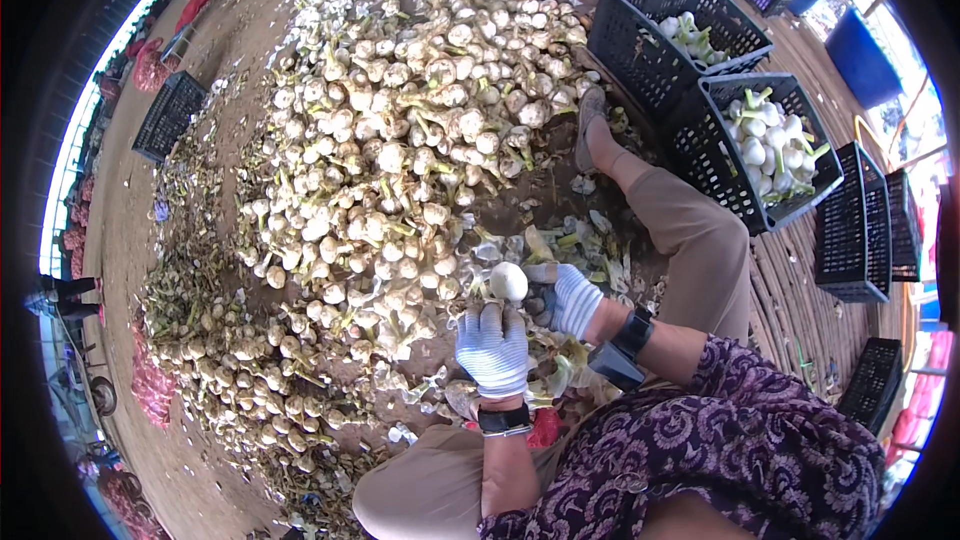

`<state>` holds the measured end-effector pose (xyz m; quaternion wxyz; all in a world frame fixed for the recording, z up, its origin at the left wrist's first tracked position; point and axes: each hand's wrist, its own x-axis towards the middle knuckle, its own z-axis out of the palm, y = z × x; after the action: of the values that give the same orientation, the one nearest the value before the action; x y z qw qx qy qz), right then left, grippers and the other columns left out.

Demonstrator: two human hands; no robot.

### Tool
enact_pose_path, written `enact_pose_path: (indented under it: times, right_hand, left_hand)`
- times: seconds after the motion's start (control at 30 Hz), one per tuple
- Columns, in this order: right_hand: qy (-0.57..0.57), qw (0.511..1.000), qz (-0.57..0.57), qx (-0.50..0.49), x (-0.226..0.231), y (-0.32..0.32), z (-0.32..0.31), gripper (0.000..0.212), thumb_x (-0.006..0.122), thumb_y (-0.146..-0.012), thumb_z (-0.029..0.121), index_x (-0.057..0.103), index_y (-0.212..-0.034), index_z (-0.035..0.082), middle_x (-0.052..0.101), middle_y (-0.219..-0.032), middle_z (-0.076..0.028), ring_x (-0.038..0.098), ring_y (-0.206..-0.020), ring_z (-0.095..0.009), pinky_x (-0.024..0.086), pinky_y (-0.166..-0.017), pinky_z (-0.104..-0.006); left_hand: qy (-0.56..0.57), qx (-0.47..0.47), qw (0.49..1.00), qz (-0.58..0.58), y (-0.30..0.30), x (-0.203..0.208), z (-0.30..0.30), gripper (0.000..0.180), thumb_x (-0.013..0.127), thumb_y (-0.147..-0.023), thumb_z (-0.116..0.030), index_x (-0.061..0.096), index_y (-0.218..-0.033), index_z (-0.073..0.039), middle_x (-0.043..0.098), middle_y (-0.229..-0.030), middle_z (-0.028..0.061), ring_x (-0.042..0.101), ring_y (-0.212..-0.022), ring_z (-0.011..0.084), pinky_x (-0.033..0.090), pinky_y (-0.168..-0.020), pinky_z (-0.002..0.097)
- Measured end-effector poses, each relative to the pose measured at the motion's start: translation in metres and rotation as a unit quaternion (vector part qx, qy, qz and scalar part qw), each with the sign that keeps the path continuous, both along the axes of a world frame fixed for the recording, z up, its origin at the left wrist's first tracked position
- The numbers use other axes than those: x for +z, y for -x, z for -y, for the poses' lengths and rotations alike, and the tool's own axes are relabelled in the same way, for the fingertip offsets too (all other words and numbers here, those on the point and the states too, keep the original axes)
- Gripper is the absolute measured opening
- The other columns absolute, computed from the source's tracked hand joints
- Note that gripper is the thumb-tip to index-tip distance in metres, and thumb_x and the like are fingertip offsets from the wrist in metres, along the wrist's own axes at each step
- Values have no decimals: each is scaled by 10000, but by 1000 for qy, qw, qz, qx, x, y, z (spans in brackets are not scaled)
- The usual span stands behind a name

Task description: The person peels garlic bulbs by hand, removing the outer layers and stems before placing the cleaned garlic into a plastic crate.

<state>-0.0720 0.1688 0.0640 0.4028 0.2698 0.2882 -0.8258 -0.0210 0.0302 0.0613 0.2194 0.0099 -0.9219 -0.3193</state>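
A smooth white garlic bulb (508, 282) sits at the fingertips of my two gloved hands, over the near edge of a big heap of garlic bulbs (400, 155). My left hand (492, 350), in a striped white and blue glove, comes from below and its closed fingers hold the bulb's lower side. From the right, my right hand (572, 300) reaches the bulb's right side with a forefinger. Its other fingers are curled, and what lies in them is hidden. Loose peeled skins and green leaves (570, 240) lie around both hands.
Black plastic crates stand to the right; one near crate (715, 130) and one farther crate (640, 65) hold clean white bulbs. More crates (852, 225) stand beyond them. My outstretched leg (690, 230) lies between heap and crates. Red net sacks (152, 370) line the left.
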Motion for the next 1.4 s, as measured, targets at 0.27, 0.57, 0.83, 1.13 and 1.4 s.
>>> enact_pose_path:
  times: [0.27,0.57,0.83,1.13,1.4]
  right_hand:
    - [-123,964,-218,93,-3,1,-7,221,556,-844,186,582,-979,13,620,-785,-50,601,-663,-144,503,-556,-287]
    - [-124,916,-364,113,2,16,-18,347,682,-716,89,611,-1041,-10,645,-922,-65,566,-856,-113,463,-789,-260]
    - [59,788,-407,-458,76,178,-199,269,608,-822,120,525,-1034,-22,589,-1035,-127,603,-906,-233,545,-750,-321]
    - [-557,684,-438,176,-71,306,-17,597,632,-792,291,410,-1281,31,527,-1192,-167,457,-1168,-303,414,-906,-346]
    - [-673,321,-530,404,-143,247,57,621,666,-685,263,438,-1262,223,492,-1215,-78,407,-1173,-333,408,-922,-445]
  left_hand:
    - [-706,325,625,67,6,-13,53,122,604,-772,-159,583,-769,-39,576,-685,68,565,-574,194,507,-502,339]
    - [-760,82,611,204,11,-33,9,522,546,-845,-420,452,-1223,-73,516,-1054,97,524,-922,241,470,-729,399]
    - [-601,146,723,308,13,-45,-5,411,590,-830,-363,527,-1119,-78,558,-951,22,554,-754,163,454,-533,271]
    - [-533,64,783,315,-2,-80,10,241,546,-832,-104,584,-1062,-43,615,-935,37,587,-796,141,485,-689,252]
    - [-472,34,812,342,4,-87,16,310,560,-822,-93,533,-1115,5,620,-966,102,580,-897,160,459,-787,283]
